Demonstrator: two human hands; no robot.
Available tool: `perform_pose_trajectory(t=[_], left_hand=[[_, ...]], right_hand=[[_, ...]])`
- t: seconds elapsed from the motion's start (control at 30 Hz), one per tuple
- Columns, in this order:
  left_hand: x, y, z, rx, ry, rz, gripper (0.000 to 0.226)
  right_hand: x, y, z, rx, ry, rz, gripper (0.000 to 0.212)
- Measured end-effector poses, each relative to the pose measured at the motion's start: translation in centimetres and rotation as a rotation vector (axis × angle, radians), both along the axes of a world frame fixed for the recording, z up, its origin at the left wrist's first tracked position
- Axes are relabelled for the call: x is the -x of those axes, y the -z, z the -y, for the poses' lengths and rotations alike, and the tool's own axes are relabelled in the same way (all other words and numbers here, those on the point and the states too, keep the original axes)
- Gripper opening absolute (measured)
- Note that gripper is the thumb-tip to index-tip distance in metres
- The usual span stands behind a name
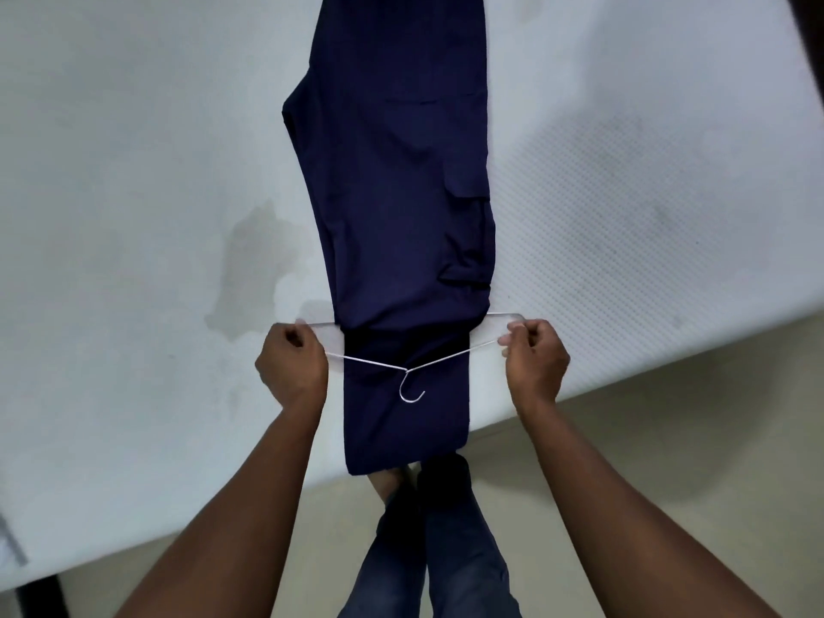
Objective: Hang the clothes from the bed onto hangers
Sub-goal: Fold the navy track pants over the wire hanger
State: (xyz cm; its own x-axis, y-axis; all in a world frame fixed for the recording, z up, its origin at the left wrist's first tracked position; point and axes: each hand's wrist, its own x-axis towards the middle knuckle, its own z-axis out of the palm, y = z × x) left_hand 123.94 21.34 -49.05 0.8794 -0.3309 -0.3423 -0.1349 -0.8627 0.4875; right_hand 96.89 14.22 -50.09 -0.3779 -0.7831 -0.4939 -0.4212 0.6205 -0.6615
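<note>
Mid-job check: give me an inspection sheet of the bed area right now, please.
Surface: white mattress, bare, stained patch left of centre.
Job's things: navy trousers lie lengthwise, threaded through white wire hanger, one end over the bed edge.
Clutter: nothing seen.
Grips: left hand and right hand each hold one hanger end.
Cables: nothing seen.
Surroundings: beige floor, person's legs below.

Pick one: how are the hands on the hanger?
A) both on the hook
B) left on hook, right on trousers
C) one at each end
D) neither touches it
C: the left hand and right hand each grip one end of the white hanger, with the navy trousers lying over its bar between them.
</note>
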Motion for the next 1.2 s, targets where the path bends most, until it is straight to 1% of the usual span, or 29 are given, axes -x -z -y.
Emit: perform_pose_trajectory(t=[0.07, 0.1, 0.13, 0.2, 0.3, 0.4, 0.47, 0.57, 0.63, 0.73, 0.87, 1.0, 1.07, 1.13, 1.2], left_hand=[[1.1, 0.0, -2.4, -0.096, -0.026, -0.014, 0.029], [1.8, 0.2, -3.7, -0.143, 0.001, -0.067, 0.028], [2.6, 0.2, -4.8, -0.170, 0.054, -0.130, 0.027], [3.9, 0.5, -6.7, -0.164, 0.188, -0.229, 0.023], [4.6, 1.0, -8.0, -0.201, 0.353, -0.258, 0.016], [4.7, 1.0, -8.8, -0.315, 0.386, -0.325, 0.015], [4.6, 0.7, -9.2, -0.365, 0.391, -0.352, 0.017], [4.4, 0.6, -9.5, -0.388, 0.410, -0.355, 0.018], [4.0, 0.5, -9.5, -0.386, 0.421, -0.373, 0.020], [3.1, 0.5, -9.6, -0.392, 0.442, -0.384, 0.022], [2.2, 0.3, -9.8, -0.414, 0.490, -0.402, 0.026], [1.8, 0.3, -9.8, -0.477, 0.537, -0.425, 0.025], [1.5, 0.4, -9.9, -0.497, 0.546, -0.450, 0.021], [1.0, 0.4, -9.7, -0.471, 0.541, -0.476, 0.018], [0.4, 0.3, -9.6, -0.465, 0.570, -0.448, 0.017]], right_hand=[[0.6, 0.5, -2.8, -0.114, -0.079, -0.064, 0.017], [0.6, 0.6, -4.2, -0.172, -0.160, -0.082, 0.016], [0.5, 0.6, -5.3, -0.205, -0.250, -0.095, 0.014], [-0.1, 0.6, -6.8, -0.198, -0.406, -0.118, 0.016], [-0.6, 0.9, -6.9, -0.224, -0.510, -0.164, 0.017], [0.0, 0.6, -7.3, -0.287, -0.532, -0.224, 0.024], [0.6, 0.3, -8.2, -0.315, -0.528, -0.232, 0.025], [1.5, 0.3, -9.6, -0.275, -0.479, -0.158, 0.024], [1.8, 0.4, -10.0, -0.245, -0.458, -0.104, 0.027], [1.7, 0.4, -10.0, -0.271, -0.482, -0.033, 0.028], [1.5, 0.1, -9.2, -0.295, -0.646, -0.156, 0.028], [1.0, -0.4, -8.6, -0.375, -0.685, -0.278, 0.023], [0.9, -0.4, -8.5, -0.409, -0.658, -0.277, 0.021], [1.0, -0.4, -8.5, -0.422, -0.652, -0.262, 0.021], [1.2, -0.4, -8.5, -0.432, -0.653, -0.259, 0.021]])
